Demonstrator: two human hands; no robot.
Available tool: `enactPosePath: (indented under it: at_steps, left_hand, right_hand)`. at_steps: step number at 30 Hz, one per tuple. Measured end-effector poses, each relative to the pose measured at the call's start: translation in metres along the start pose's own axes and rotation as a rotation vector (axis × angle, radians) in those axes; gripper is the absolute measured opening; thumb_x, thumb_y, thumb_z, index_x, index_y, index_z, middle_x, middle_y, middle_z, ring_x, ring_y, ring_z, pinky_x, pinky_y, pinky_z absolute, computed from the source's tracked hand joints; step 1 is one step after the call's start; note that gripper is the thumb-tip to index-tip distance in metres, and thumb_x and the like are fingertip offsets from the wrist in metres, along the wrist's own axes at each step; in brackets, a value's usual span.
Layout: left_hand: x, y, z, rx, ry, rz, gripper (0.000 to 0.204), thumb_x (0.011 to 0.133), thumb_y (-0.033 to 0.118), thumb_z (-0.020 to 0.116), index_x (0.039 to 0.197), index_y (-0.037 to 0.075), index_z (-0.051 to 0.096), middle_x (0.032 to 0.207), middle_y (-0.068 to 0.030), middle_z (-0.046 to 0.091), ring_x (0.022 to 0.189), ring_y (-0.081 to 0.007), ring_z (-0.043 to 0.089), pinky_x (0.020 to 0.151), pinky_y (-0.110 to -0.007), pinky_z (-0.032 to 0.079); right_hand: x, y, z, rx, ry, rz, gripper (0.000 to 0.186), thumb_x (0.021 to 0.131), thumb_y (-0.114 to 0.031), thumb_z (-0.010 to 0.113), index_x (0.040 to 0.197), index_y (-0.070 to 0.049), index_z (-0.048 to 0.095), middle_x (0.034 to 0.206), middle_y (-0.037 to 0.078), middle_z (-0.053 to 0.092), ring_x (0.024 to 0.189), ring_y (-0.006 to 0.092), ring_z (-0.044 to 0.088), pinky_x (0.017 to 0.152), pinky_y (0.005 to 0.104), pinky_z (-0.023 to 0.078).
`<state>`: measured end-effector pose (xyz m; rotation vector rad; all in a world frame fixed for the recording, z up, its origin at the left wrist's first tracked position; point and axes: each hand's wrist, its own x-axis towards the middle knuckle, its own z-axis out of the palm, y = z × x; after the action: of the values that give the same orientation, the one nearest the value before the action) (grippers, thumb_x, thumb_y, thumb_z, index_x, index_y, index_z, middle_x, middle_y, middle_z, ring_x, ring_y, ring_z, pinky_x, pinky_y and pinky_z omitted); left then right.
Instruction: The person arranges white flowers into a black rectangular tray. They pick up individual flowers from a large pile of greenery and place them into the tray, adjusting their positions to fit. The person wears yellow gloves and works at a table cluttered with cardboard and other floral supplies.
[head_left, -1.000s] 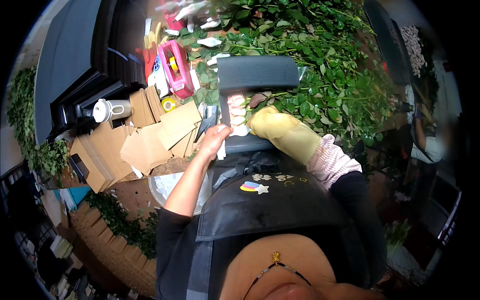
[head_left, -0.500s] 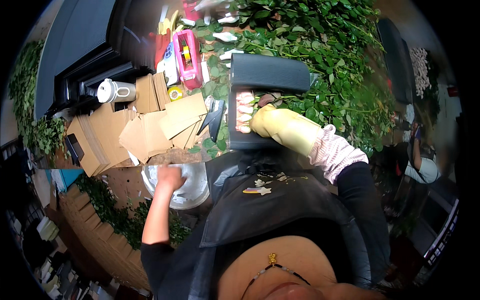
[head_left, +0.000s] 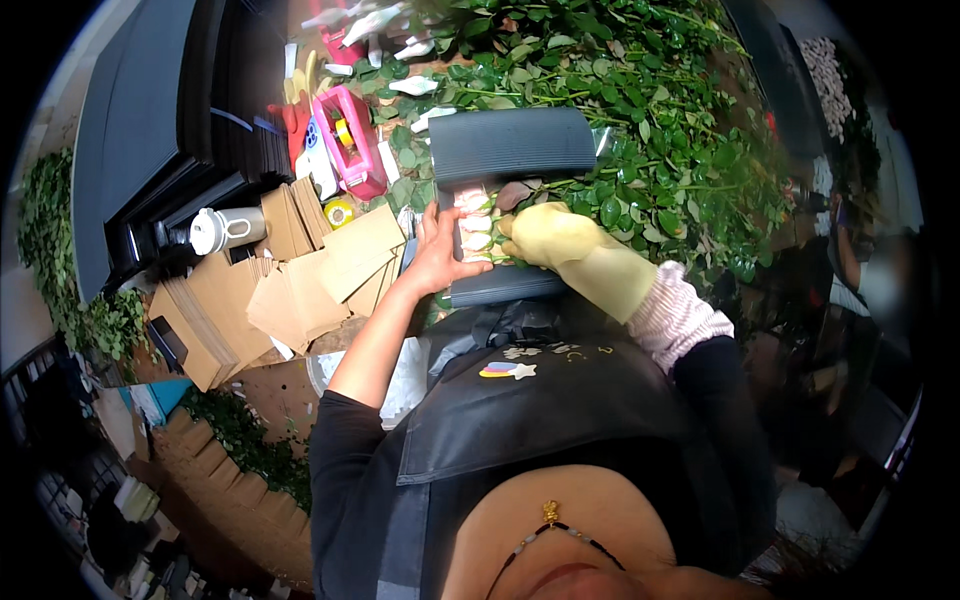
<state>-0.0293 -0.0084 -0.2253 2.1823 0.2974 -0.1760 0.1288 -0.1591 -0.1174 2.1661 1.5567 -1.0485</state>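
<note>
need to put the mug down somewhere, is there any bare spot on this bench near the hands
Hardly any. The dark corrugated sheet beyond the row of pale rose heads is bare on top. Left of the left hand, flat cardboard pieces give a level surface. To the right of the gloved right hand, leafy stems cover everything. The pink tray is full.

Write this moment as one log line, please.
left hand: bare, on pale rose heads | right hand: yellow glove, on stems | under: dark corrugated sheet | beside: cardboard pieces
</note>
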Motion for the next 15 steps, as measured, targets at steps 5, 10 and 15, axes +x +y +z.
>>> enactPosePath:
  at_steps: [5, 10, 15]
  left_hand:
    - [0.003, 0.002, -0.002, -0.045, 0.011, -0.035, 0.102, 0.066, 0.049, 0.093, 0.145, 0.01, 0.04, 0.155, -0.04, 0.017, 0.146, -0.0557, 0.019, 0.121, -0.055, 0.022]
    - [0.006, -0.006, 0.018, -0.076, 0.217, -0.017, 0.08, 0.071, 0.042, 0.091, 0.135, 0.009, 0.056, 0.152, -0.0368, 0.029, 0.142, -0.0491, 0.029, 0.118, -0.052, 0.027]
    - [0.003, -0.01, 0.022, -0.079, 0.307, 0.046, 0.078, 0.071, 0.038, 0.091, 0.136, 0.011, 0.056, 0.152, -0.035, 0.032, 0.14, -0.0471, 0.033, 0.116, -0.05, 0.03]
  right_hand:
    - [0.012, -0.009, 0.02, -0.067, 0.087, -0.025, 0.024, 0.096, -0.027, 0.057, 0.111, -0.012, 0.068, 0.092, 0.009, 0.076, 0.084, 0.0313, 0.076, 0.074, 0.0463, 0.059]
    - [0.0, -0.003, 0.014, -0.084, 0.179, -0.091, 0.023, 0.096, -0.026, 0.057, 0.109, -0.011, 0.069, 0.09, 0.01, 0.076, 0.083, 0.0314, 0.076, 0.073, 0.0472, 0.059]
    - [-0.011, 0.009, 0.006, 0.221, 0.371, 0.096, 0.024, 0.095, -0.029, 0.06, 0.108, -0.01, 0.069, 0.088, 0.015, 0.074, 0.081, 0.0404, 0.072, 0.077, 0.0498, 0.058]
